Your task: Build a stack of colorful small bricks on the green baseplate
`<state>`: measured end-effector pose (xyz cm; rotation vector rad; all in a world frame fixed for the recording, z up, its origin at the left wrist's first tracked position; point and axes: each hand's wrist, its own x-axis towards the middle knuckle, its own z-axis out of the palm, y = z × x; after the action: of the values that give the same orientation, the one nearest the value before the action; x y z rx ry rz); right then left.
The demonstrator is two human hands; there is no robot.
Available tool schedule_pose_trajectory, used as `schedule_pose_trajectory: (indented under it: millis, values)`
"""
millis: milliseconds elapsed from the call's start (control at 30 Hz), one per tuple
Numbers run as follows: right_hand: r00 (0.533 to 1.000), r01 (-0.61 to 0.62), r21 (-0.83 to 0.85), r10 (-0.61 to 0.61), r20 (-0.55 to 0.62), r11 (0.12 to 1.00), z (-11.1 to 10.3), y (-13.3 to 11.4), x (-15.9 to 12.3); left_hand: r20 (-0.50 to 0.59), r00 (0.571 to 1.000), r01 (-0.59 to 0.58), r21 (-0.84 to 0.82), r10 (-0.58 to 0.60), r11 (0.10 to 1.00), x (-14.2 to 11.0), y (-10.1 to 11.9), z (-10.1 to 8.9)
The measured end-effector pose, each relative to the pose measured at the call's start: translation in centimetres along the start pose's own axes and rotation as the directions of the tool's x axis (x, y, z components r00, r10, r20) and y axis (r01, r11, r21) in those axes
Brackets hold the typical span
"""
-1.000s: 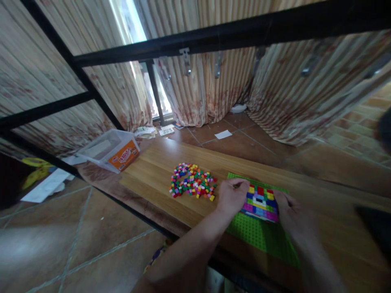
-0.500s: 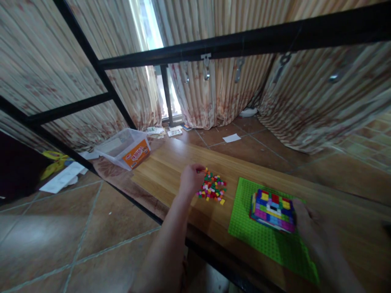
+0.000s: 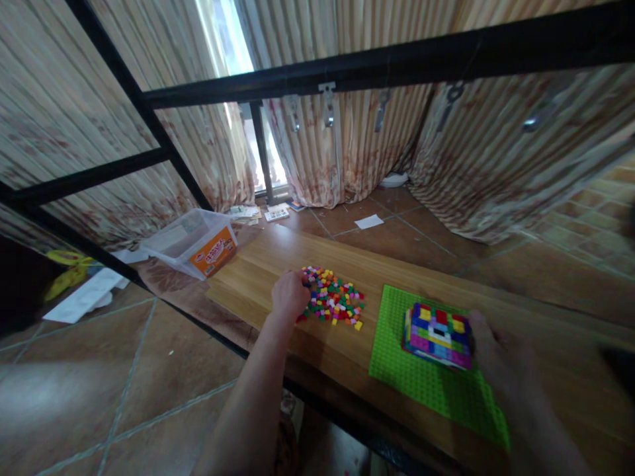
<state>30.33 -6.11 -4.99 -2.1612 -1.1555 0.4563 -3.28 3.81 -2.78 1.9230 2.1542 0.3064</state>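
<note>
My left hand is at the left edge of a loose pile of small coloured toy bricks. Its fingers are curled together, and whatever they pinch is hidden. To the right, a box-shaped model of toy bricks sits on a green baseplate. It has a purple and blue front, yellow and red bricks on top, and a small dark spot with white around it. My right hand lies against the model's right side, fingers stretched out and somewhat blurred, not wrapped round it.
The wooden tabletop carries all of this. A clear plastic bin with an orange label stands at its far left end. Above runs a black metal bar with hanging clips. White paper lies on the tiled floor behind.
My left hand has left the model and gone left to the brick pile, lately shifting to its left edge. My right hand has stayed by the model. The camera view has swung slightly.
</note>
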Motion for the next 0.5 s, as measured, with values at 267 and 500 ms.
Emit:
schedule_pose_trajectory:
  millis: [267,500]
  values:
    - [0.992,-0.052,0.301,0.085,-0.098,0.952,0.3,-0.7,-0.4,-0.057,0.990,-0.144,-0.354,0.132,0.924,-0.2,0.9,-0.5]
    - [0.928,0.213,0.615,0.039,-0.370,0.759,-1.0,-2.7,-1.4,0.086,0.912,-0.106,-0.895,0.401,0.434,-3.5,6.6,1.7]
